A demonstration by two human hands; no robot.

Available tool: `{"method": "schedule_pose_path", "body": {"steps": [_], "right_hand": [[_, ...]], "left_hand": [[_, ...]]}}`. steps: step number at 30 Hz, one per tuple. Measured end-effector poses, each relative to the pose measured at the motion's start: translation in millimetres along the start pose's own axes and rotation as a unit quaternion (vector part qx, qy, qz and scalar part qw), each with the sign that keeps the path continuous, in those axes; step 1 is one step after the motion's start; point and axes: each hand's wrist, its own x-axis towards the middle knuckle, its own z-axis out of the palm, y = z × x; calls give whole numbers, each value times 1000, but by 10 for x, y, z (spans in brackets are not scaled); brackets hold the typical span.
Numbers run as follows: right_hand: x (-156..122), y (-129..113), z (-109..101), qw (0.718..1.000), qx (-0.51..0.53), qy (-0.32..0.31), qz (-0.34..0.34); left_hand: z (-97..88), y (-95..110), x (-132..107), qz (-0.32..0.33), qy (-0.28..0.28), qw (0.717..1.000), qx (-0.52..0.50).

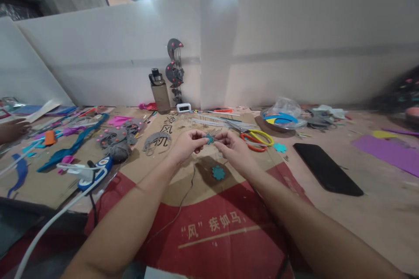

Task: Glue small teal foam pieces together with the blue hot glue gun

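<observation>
My left hand (191, 144) pinches a small teal flower-shaped cutout (209, 139) above the cardboard. Close beside it, my right hand (231, 146) is closed in a pinch at the cutout's right edge; what its fingertips hold is too small to make out. Below the hands lies another teal flower cutout (218, 172). A thin dark thread (188, 192) trails across the red and tan cardboard (229, 244). Scissors with orange and yellow handles (262, 139) rest just beyond my right hand, and a further teal cutout (280, 147) lies to their right.
A black phone (327, 169) and purple sheet (386, 152) lie right. Behind stand a bottle (160, 91), a grey crescent-shaped ornament (175, 67) and a bowl (284, 120). Left are grey yarn pieces (119, 139), a power strip (101, 172) and another person's hand (15, 130).
</observation>
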Motion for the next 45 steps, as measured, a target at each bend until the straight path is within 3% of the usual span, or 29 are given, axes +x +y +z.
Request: {"method": "schedule_pose_path", "body": {"steps": [8,18,21,24,30,37,40,45], "right_hand": [[-24,-61,-34,987,-123,75,-74],[-45,-141,-13,987,-121,92,-59],[-20,-162,-79,981,-155,90,-73],[1,-205,-176,963,-235,61,-115],[-16,-230,-231,895,-410,-37,-174],[-35,-93,-191,831,-509,-48,-222],[-36,-68,-186,822,-517,-38,-235],[-37,-76,-152,839,-490,-26,-236]], "left_hand": [[104,4,-38,4,-6,1000,-3],[192,13,-95,14,-6,1000,-23],[190,32,-107,28,-28,999,3],[127,64,-95,51,-64,995,54],[-15,78,-50,30,-101,977,186],[12,56,-54,20,-95,972,212],[31,23,-40,4,-92,978,188],[82,-64,2,-27,-57,992,108]]}}
